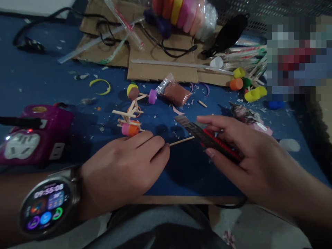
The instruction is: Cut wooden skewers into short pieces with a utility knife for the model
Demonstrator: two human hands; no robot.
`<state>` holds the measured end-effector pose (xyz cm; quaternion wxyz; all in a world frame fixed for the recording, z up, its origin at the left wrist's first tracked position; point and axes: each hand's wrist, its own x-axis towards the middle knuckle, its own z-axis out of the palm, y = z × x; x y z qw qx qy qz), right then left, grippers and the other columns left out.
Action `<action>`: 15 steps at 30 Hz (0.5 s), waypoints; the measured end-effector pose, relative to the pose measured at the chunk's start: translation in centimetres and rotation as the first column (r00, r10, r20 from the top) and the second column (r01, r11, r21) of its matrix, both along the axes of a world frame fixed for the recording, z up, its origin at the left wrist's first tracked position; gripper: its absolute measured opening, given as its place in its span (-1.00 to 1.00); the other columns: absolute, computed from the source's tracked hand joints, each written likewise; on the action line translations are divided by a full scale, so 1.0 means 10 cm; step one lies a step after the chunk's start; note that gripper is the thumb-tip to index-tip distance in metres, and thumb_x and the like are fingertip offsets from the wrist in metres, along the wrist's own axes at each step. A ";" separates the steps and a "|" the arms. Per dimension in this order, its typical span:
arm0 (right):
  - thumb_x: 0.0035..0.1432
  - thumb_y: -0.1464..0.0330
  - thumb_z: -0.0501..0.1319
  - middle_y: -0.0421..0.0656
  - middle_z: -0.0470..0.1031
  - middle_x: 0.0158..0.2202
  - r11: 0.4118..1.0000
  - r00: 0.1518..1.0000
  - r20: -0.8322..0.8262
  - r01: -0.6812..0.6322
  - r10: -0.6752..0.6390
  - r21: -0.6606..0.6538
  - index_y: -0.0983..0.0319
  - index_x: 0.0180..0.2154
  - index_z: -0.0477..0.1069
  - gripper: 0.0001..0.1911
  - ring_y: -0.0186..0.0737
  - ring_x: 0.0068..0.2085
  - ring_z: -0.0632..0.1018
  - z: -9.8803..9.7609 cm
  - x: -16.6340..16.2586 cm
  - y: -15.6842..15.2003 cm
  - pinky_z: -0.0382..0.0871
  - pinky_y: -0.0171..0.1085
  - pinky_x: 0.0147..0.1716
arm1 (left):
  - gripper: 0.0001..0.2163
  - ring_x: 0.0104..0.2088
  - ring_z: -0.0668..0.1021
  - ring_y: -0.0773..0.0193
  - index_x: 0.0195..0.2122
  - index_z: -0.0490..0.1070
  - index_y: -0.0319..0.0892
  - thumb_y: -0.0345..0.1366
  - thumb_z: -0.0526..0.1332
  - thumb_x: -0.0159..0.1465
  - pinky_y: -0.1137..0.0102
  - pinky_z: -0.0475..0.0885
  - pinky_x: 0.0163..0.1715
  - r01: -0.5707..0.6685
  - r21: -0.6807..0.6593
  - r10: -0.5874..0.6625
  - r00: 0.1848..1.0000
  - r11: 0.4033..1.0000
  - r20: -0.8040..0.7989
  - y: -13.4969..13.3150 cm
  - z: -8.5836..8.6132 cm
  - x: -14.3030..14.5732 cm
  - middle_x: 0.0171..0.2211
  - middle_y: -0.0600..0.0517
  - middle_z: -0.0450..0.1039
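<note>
My left hand [129,162] is closed, low over the blue table, with a thin wooden stick [181,140] pinched in its fingers. The stick points out to the right. In my right hand [241,148] is a red and black box cutter [218,141], its blade [185,122] slid out and aimed up and left, apart from the stick. Just beyond my left fingers stands a small figure of joined sticks [132,112], with a pink and orange cap piece [130,128] at its near end and a purple cap [152,97] at its far right.
Behind lie a bag of brown clay [177,93], flattened cardboard [163,72] with clear tubes and a black cable, and a pack of coloured clay [178,14]. A purple power socket [36,135] stands left. Coloured caps [236,84] and wrapped straws [243,57] lie right.
</note>
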<state>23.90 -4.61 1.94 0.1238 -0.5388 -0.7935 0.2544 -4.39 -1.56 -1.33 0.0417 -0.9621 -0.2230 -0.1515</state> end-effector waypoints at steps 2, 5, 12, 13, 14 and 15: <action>0.50 0.38 0.14 0.03 0.53 0.25 0.998 0.996 0.068 -0.052 0.050 0.021 0.08 0.41 0.31 -0.48 0.12 0.21 0.64 0.03 0.00 -0.05 0.62 0.03 0.13 | -0.55 -0.26 0.63 0.05 -0.08 0.65 -0.33 -0.50 -0.09 0.53 0.22 0.55 -0.40 0.012 0.003 -0.012 1.000 1.000 -0.015 0.00 0.01 0.00 -0.24 -0.16 0.65; 0.52 0.42 0.08 0.05 0.54 0.24 0.998 0.993 0.100 -0.062 0.059 0.028 0.13 0.43 0.28 -0.48 0.08 0.19 0.64 0.06 -0.07 -0.22 0.62 0.04 0.18 | -0.54 -0.29 0.64 0.04 -0.07 0.66 -0.34 -0.51 -0.10 0.51 0.24 0.51 -0.49 0.029 -0.015 -0.029 1.000 0.999 -0.011 -0.02 0.03 0.00 -0.24 -0.17 0.66; 0.48 0.50 0.03 0.14 0.47 0.22 0.997 0.984 0.170 0.062 -0.053 -0.044 0.23 0.54 0.04 -0.33 0.00 0.16 0.65 -0.05 -0.38 -0.62 0.70 -0.11 0.08 | -0.60 -0.27 0.65 -0.06 -0.08 0.66 -0.43 -0.52 -0.02 0.44 0.16 0.56 -0.48 0.057 -0.043 -0.054 0.997 0.997 0.056 -0.08 0.02 -0.02 -0.23 -0.24 0.66; 0.49 0.50 0.03 0.14 0.46 0.21 0.996 0.981 0.178 0.086 -0.077 -0.040 0.24 0.54 0.03 -0.33 0.00 0.15 0.65 -0.07 -0.42 -0.65 0.70 -0.11 0.08 | -0.61 -0.27 0.65 -0.06 -0.08 0.66 -0.43 -0.52 -0.02 0.44 0.16 0.57 -0.47 0.059 -0.044 -0.057 0.997 0.997 0.059 -0.07 0.01 -0.02 -0.23 -0.24 0.66; 0.49 0.50 0.03 0.15 0.44 0.22 0.993 0.977 0.180 0.116 -0.110 -0.024 0.24 0.55 0.01 -0.32 0.00 0.16 0.64 -0.10 -0.45 -0.68 0.69 -0.10 0.09 | -0.61 -0.27 0.65 -0.06 -0.08 0.66 -0.44 -0.52 -0.02 0.44 0.15 0.59 -0.44 0.062 -0.044 -0.059 0.996 0.997 0.060 -0.07 0.01 -0.02 -0.24 -0.24 0.65; 0.50 0.50 0.03 0.14 0.42 0.25 0.989 0.974 0.176 0.145 -0.141 -0.010 0.22 0.56 -0.01 -0.31 0.01 0.18 0.63 -0.11 -0.47 -0.72 0.69 -0.09 0.11 | -0.61 -0.26 0.65 -0.06 -0.06 0.65 -0.44 -0.53 -0.02 0.44 0.14 0.60 -0.42 0.067 -0.049 -0.064 0.996 0.997 0.057 -0.07 0.00 -0.02 -0.24 -0.24 0.65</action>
